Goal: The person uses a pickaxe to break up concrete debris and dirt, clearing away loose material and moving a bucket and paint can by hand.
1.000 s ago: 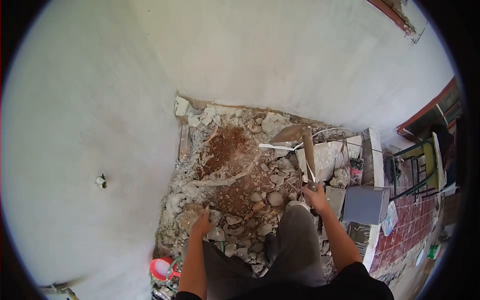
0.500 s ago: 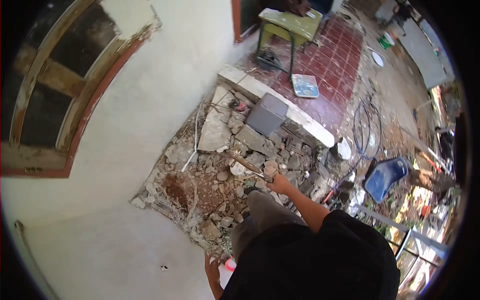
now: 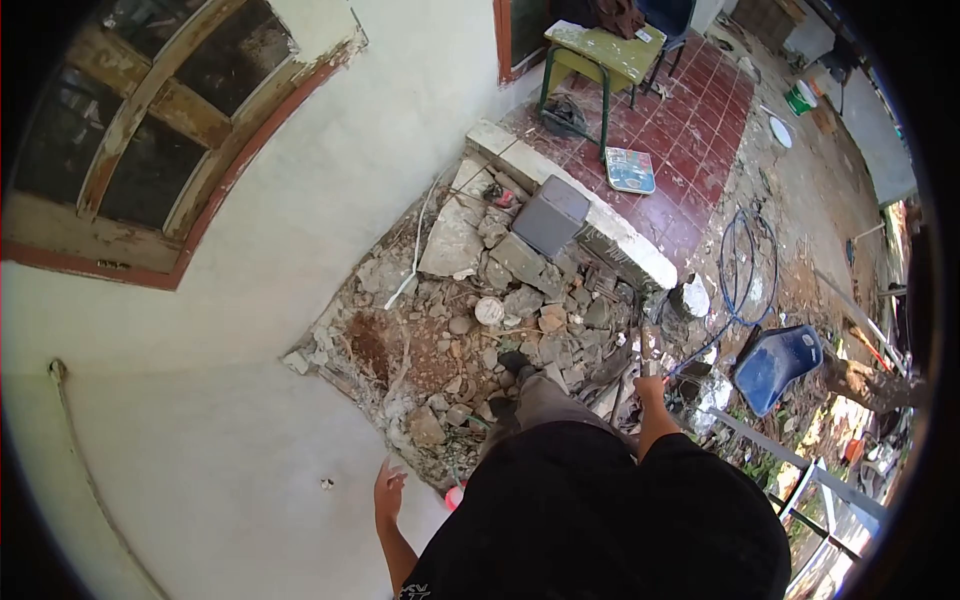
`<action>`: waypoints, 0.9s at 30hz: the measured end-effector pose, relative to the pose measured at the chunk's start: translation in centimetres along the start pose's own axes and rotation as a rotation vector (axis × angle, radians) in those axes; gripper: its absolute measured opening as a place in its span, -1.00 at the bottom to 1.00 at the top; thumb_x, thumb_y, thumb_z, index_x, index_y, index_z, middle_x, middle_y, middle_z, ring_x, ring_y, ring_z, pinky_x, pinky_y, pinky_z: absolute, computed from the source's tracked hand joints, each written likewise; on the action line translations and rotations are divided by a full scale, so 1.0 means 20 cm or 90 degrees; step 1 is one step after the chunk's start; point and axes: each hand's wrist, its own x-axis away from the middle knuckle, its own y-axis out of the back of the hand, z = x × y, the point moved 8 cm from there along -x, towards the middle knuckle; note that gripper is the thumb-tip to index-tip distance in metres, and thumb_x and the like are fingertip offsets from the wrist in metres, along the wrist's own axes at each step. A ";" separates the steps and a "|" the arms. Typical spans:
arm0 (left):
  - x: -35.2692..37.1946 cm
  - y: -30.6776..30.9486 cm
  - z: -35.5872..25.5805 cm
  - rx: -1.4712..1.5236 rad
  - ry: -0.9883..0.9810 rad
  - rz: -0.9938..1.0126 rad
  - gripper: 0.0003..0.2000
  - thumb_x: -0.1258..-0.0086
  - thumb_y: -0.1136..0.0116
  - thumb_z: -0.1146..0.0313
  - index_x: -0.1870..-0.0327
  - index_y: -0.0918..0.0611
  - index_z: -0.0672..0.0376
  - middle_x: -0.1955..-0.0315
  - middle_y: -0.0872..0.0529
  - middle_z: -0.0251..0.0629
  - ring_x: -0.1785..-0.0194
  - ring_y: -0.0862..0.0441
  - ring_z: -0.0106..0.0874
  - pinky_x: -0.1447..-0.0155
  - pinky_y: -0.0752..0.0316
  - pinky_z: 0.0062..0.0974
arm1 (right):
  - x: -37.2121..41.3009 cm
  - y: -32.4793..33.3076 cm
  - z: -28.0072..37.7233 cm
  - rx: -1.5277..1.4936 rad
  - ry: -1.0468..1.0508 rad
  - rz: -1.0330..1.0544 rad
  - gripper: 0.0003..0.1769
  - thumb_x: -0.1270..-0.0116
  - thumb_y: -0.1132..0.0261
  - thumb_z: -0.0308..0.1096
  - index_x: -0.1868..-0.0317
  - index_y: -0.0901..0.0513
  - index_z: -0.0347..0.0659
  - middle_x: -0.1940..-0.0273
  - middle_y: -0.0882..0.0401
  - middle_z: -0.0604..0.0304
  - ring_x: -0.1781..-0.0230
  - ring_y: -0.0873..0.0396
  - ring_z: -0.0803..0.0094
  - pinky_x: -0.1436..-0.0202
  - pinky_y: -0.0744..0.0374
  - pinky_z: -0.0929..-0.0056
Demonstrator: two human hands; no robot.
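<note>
My right hand (image 3: pixel 650 388) is wrapped round a wooden-handled tool (image 3: pixel 648 350), which points away from my body over the right edge of the rubble. The tool's far end is hard to make out. My left hand (image 3: pixel 390 490) has its fingers apart and holds nothing; it is beside the pale wall (image 3: pixel 250 430). Broken concrete and stones (image 3: pixel 520 262) lie around my feet, with a round white lid-like object (image 3: pixel 489 311) among them. A red and white object (image 3: pixel 455 496) shows partly beside my shirt.
A grey box (image 3: pixel 550 215) stands by the white step edge (image 3: pixel 640 254). Beyond are red tiles (image 3: pixel 690 120) and a green table (image 3: pixel 620 55). At the right lie a blue hose (image 3: pixel 722 270), a blue chair seat (image 3: pixel 775 368) and a metal frame (image 3: pixel 830 495).
My right hand has swung to the right with the tool, away from the middle of the rubble. My left hand has moved left and up, its fingers lifted. The view has shifted slightly.
</note>
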 end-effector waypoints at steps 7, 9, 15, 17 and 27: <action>0.22 0.00 0.27 -0.127 0.046 0.048 -0.55 -0.39 -0.06 0.54 -0.32 -0.41 0.12 0.04 -0.67 -0.17 0.06 -0.65 -0.39 -0.08 -0.53 -0.46 | 0.05 0.24 -0.01 0.383 0.025 0.004 -0.57 -0.10 -0.31 -0.28 0.00 -0.63 -0.26 0.03 -0.67 -0.01 0.01 -0.66 0.13 0.01 -0.63 0.18; 0.32 0.06 0.25 -0.126 0.061 0.036 -0.58 -0.41 -0.04 0.53 -0.30 -0.43 0.12 0.04 -0.67 -0.19 0.06 -0.65 -0.40 -0.04 -0.53 -0.47 | 0.10 0.27 -0.01 0.463 0.033 0.006 -0.53 -0.11 -0.33 -0.25 -0.05 -0.61 -0.23 -0.02 -0.65 0.02 -0.03 -0.64 0.14 0.01 -0.63 0.17; 0.61 0.21 0.25 -0.083 0.162 -0.111 -0.62 -0.47 0.06 0.43 -0.31 -0.43 0.06 0.01 -0.66 -0.20 0.01 -0.65 -0.37 -0.01 -0.53 -0.38 | -0.03 0.18 -0.17 0.441 -0.008 0.044 -0.50 -0.15 -0.33 -0.23 -0.13 -0.58 -0.19 -0.08 -0.62 0.05 -0.07 -0.62 0.12 -0.05 -0.61 0.17; 0.65 0.14 0.28 -0.065 0.194 -0.126 -0.62 -0.48 0.06 0.40 -0.31 -0.42 0.08 0.00 -0.65 -0.14 0.00 -0.65 -0.32 -0.04 -0.54 -0.34 | -0.08 0.15 -0.19 0.439 -0.041 0.079 -0.50 -0.15 -0.32 -0.20 -0.12 -0.59 -0.18 -0.08 -0.62 0.04 -0.10 -0.60 0.13 -0.09 -0.59 0.15; 0.09 -0.58 -0.21 -0.206 0.113 0.174 -0.62 -0.45 0.02 0.45 -0.28 -0.43 0.10 0.06 -0.68 -0.18 0.04 -0.66 -0.38 -0.01 -0.53 -0.45 | -0.27 0.05 -0.52 0.295 0.012 0.184 -0.35 -0.12 -0.39 0.06 0.01 -0.60 -0.37 0.00 -0.60 -0.24 -0.08 -0.57 -0.06 -0.11 -0.55 0.12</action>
